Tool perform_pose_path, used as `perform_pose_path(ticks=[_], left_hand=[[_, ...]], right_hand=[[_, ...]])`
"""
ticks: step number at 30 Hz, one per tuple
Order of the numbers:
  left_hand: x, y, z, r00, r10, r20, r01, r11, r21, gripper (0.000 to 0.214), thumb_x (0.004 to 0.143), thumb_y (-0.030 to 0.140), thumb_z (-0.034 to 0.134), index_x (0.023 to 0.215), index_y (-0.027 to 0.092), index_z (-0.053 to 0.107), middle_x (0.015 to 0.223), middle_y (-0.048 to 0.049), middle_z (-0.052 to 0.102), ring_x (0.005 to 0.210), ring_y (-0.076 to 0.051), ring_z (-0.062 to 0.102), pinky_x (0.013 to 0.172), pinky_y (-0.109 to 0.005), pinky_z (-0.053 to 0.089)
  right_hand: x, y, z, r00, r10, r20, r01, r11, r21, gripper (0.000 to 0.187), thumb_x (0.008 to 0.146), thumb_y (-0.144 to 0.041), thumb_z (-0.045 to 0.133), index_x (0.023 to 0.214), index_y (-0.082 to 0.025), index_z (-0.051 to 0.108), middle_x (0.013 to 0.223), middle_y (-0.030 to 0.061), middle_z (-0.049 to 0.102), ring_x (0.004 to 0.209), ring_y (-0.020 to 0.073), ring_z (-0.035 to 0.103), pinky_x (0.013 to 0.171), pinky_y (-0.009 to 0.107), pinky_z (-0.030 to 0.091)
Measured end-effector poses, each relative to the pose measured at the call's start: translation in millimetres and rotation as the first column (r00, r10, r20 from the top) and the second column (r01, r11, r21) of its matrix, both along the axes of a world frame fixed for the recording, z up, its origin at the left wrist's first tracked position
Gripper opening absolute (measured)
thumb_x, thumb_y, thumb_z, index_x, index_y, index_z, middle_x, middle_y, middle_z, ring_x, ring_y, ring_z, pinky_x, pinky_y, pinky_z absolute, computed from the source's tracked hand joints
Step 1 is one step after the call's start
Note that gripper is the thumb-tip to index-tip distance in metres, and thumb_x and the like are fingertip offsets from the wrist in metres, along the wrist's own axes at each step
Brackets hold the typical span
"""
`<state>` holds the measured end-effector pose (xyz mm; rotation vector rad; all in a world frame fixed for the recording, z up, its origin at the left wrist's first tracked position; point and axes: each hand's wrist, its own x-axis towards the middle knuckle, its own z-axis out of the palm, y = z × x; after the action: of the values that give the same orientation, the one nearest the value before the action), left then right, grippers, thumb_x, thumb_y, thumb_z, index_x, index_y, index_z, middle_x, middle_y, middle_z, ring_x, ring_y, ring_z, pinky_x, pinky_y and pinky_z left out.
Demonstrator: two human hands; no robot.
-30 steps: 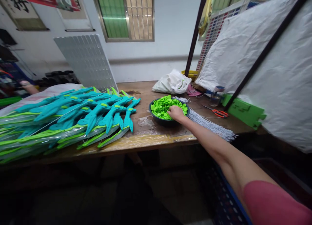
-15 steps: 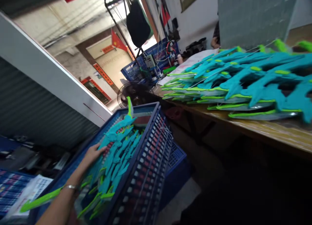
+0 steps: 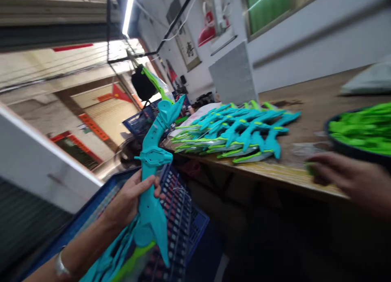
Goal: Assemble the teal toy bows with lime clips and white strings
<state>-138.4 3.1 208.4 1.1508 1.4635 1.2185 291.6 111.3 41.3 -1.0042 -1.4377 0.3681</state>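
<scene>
My left hand (image 3: 137,192) grips a turquoise plastic toy bow (image 3: 152,145) by its middle, raised above the crate. Its upper limb is bright green and clear, and a green piece also shows at the lower end. My right hand (image 3: 345,176), blurred, is closed on a small green plastic piece (image 3: 311,168) over the table's front edge. Just behind that hand stands a dark round tub (image 3: 351,147) full of green plastic parts (image 3: 363,127). More toy bows (image 3: 241,129) lie in overlapping rows on the table.
A blue plastic crate (image 3: 179,204) holding turquoise toy bows stands at lower left, beside the wooden table (image 3: 293,178). A grey board (image 3: 232,76) rises at the table's back. A white bag (image 3: 369,80) sits at far right.
My left hand has lifted a toy bow out of the crate. My right hand has come into view with a small green piece. The view has swung right, showing the tub.
</scene>
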Motion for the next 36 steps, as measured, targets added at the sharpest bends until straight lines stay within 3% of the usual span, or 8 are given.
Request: perform_pose_path(ticks=[4,7,11,16,19,24,31,36], left_hand=[[90,33,-34.1,0.954,-0.282,0.105,0.293,0.949,-0.112,0.058,0.064,0.065,0.089,0.077,0.017,0.059,0.062,-0.002,0.059,0.05,-0.017,0.058,0.06,-0.037,0.062],[143,48,-72.8,0.941,-0.268,0.205,0.301,0.942,-0.151,0.054,0.061,0.053,0.094,0.083,0.016,0.062,0.067,-0.001,0.062,0.055,-0.015,0.059,0.056,-0.03,0.06],[184,42,-128.2,0.898,-0.379,0.223,0.428,0.87,-0.244,0.059,0.061,0.061,0.091,0.083,0.016,0.061,0.065,-0.0021,0.061,0.051,-0.014,0.057,0.047,-0.023,0.048],[194,20,-175.0,0.869,-0.478,0.129,0.493,0.861,-0.128,0.046,0.079,0.055,0.083,0.095,0.016,0.064,0.073,-0.002,0.064,0.055,-0.012,0.057,0.051,-0.021,0.045],[193,9,-185.3,0.864,-0.49,0.117,0.5,0.863,-0.076,0.045,0.086,0.05,0.078,0.115,0.02,0.063,0.081,-0.0026,0.067,0.06,-0.014,0.059,0.055,-0.023,0.049],[191,0,-184.9,0.865,-0.482,0.138,0.493,0.868,-0.059,0.041,0.087,0.05,0.076,0.112,0.018,0.067,0.083,-0.0039,0.067,0.061,-0.014,0.057,0.055,-0.023,0.049],[188,-7,-185.6,0.884,-0.467,-0.007,0.467,0.884,0.019,0.035,0.09,0.049,0.072,0.106,0.018,0.066,0.079,-0.0025,0.067,0.062,-0.016,0.059,0.057,-0.025,0.05],[189,-7,-190.7,0.906,-0.405,-0.119,0.412,0.911,0.036,0.038,0.086,0.054,0.074,0.1,0.02,0.064,0.071,-0.0008,0.064,0.058,-0.018,0.057,0.056,-0.027,0.049]], right_hand=[[-12,-62,12.8,0.911,0.386,-0.144,-0.41,0.887,-0.214,0.04,0.091,-0.055,0.069,0.109,-0.02,0.074,0.085,0.0073,0.069,0.066,0.0151,0.065,0.06,0.028,0.053],[-36,-93,11.6,0.802,0.391,-0.452,-0.538,0.802,-0.26,0.038,0.087,-0.042,0.075,0.117,-0.02,0.065,0.081,-0.0001,0.064,0.067,0.012,0.062,0.063,0.024,0.053],[-38,-122,0.9,0.742,0.304,-0.598,-0.556,0.777,-0.295,0.031,0.083,-0.041,0.08,0.092,-0.016,0.063,0.077,-0.001,0.062,0.066,0.0101,0.058,0.062,0.021,0.049],[-35,-140,-7.3,0.909,0.208,-0.361,-0.328,0.891,-0.313,0.015,0.094,-0.029,0.066,0.1,-0.019,0.074,0.091,0.0031,0.062,0.077,0.0118,0.057,0.067,0.023,0.048],[-44,-143,-11.3,0.966,0.185,-0.181,-0.228,0.94,-0.255,0.019,0.098,-0.021,0.06,0.11,-0.022,0.074,0.097,0.0041,0.063,0.088,0.0141,0.062,0.077,0.026,0.051],[-62,-144,-16.4,0.991,0.133,0.004,-0.129,0.97,-0.208,0.012,0.096,-0.012,0.061,0.101,-0.02,0.067,0.09,0.0019,0.063,0.082,0.0137,0.062,0.076,0.025,0.05],[-74,-147,-16.8,0.992,0.033,0.121,-0.013,0.987,-0.157,0.016,0.1,-0.012,0.056,0.103,-0.02,0.07,0.102,0.0059,0.058,0.088,0.0142,0.063,0.075,0.024,0.051],[-76,-147,-16.3,0.997,0.029,0.075,-0.006,0.957,-0.291,0.01,0.093,-0.011,0.064,0.088,-0.019,0.061,0.085,0.0008,0.06,0.077,0.0138,0.059,0.071,0.024,0.048]])
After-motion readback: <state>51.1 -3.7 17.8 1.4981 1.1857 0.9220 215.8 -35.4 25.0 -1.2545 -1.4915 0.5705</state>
